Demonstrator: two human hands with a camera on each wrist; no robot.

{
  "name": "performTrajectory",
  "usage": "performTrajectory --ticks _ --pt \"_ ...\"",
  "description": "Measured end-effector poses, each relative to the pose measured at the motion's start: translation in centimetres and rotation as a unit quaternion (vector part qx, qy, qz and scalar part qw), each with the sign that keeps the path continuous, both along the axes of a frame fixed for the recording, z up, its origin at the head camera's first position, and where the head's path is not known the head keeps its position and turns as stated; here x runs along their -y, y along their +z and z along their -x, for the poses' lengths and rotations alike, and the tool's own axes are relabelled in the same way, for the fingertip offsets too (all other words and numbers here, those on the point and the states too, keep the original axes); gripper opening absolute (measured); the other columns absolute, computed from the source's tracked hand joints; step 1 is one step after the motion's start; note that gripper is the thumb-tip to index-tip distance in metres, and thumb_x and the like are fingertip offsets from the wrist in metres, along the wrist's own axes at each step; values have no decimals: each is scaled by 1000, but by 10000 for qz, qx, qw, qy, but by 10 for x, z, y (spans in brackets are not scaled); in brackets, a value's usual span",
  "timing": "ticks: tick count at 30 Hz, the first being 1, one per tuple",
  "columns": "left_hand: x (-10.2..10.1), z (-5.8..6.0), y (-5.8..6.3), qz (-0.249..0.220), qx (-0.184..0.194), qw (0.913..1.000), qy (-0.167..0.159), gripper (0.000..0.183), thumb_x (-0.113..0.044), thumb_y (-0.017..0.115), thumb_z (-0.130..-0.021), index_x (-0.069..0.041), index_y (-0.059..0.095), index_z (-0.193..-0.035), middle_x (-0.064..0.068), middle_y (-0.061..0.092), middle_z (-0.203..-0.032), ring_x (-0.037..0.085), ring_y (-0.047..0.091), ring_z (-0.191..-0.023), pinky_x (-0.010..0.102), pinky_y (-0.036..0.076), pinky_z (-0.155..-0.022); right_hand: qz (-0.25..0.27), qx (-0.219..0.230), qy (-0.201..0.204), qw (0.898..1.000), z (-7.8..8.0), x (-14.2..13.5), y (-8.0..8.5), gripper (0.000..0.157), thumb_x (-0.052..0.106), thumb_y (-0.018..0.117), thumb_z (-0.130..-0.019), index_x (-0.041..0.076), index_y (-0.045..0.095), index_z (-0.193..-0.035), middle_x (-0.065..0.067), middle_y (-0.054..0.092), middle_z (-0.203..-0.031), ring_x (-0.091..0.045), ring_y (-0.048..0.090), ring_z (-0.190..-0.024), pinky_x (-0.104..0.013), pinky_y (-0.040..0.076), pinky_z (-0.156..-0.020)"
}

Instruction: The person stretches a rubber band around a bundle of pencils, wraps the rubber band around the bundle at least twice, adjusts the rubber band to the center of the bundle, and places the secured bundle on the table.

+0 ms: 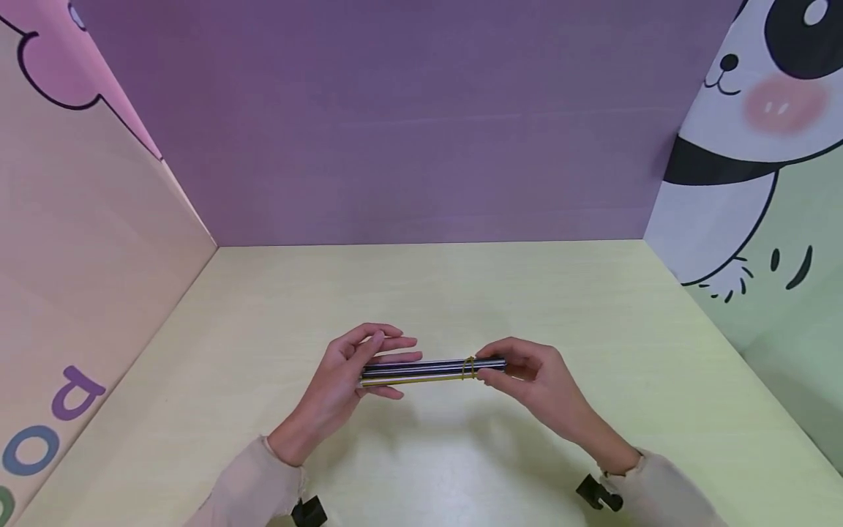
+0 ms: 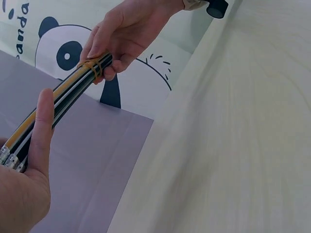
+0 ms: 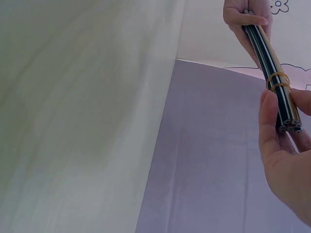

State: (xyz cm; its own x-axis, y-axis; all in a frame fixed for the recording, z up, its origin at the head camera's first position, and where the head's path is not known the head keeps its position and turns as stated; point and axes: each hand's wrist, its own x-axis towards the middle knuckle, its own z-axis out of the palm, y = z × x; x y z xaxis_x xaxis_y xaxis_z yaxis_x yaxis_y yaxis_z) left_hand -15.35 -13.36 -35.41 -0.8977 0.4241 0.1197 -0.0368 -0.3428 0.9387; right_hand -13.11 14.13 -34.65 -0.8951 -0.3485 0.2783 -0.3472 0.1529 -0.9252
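A bundle of pencils [image 1: 421, 370], dark with pale stripes and one yellow, is held level above the table between both hands. My right hand [image 1: 543, 384] pinches its right end between thumb and fingers. A yellowish rubber band [image 1: 468, 368] loops round the bundle close to those fingertips. At the other end, the left hand [image 1: 339, 377] supports the pencils against its palm, fingers mostly straight and spread along them. Silver ferrules [image 2: 10, 158] show by the left palm in the left wrist view. Flat, unsharpened ends [image 3: 290, 125] face the right palm in the right wrist view.
The pale wooden table [image 1: 421, 293] meets a purple back wall [image 1: 421, 124]. Printed side panels stand left and right, the right panel [image 1: 757, 219] with a panda drawing. Small black devices [image 1: 309, 511] sit at both wrists.
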Motion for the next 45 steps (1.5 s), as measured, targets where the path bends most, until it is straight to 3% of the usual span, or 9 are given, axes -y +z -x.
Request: performTrajectory --ticks 6,8,13,19,22,29,37,45 --pt "-6 -2 -7 15 36 9999 92 30 -21 43 -95 3 49 -111 24 58 -113 35 57 -104 49 51 -63 161 -189 214 9995 4 5 -12 25 17 69 -78 15 66 -102 -4 66 -97 -22 62 -81 -29 52 -68" --pt "-9 -4 -9 90 36 9999 81 30 -22 43 -95 3 49 -110 24 58 -111 35 57 -103 48 52 -63 -29 -111 240 9996 1 8 -12 25 20 69 -78 18 66 -103 -1 66 -98 -20 62 -83 -29 52 -68" --pt "-12 -8 -9 174 -46 9998 16 30 -21 43 -96 4 48 -110 27 57 -112 35 57 -103 52 50 -64 -585 79 176 9981 -11 18 2 25 25 69 -78 25 67 -102 6 67 -95 -15 60 -79 -28 50 -64" --pt "-5 -4 -3 61 -70 9999 45 31 -21 42 -96 4 46 -113 23 58 -113 35 56 -105 52 50 -67 -126 2 153 9998 -11 13 12 27 14 69 -78 15 64 -105 -2 65 -98 -19 62 -83 -31 52 -69" --pt "-3 -2 -2 -3 -60 9999 86 30 -21 42 -96 3 46 -113 22 58 -113 35 56 -105 51 50 -68 74 -46 103 9999 -6 8 6 26 14 69 -78 14 63 -104 -5 64 -97 -21 63 -82 -31 52 -73" --pt "-10 -6 -6 94 -122 9999 -15 29 -18 42 -96 6 47 -111 28 56 -112 36 56 -103 52 50 -66 -35 -207 269 9994 1 9 -12 23 18 70 -78 17 66 -101 -2 66 -95 -20 61 -82 -29 51 -66" --pt "-18 -13 -2 267 -156 9994 -139 28 -16 41 -96 6 47 -111 24 58 -111 36 56 -104 52 50 -67 -416 -131 67 9990 -12 16 8 26 19 72 -75 16 68 -101 5 67 -94 -16 63 -80 -31 53 -65" --pt "-11 -7 -2 87 -49 9999 -75 29 -18 42 -96 5 47 -113 21 59 -112 36 55 -106 51 50 -69 -137 -386 242 9989 -13 8 17 23 9 68 -78 11 66 -101 -2 66 -95 -18 61 -84 -27 51 -71"
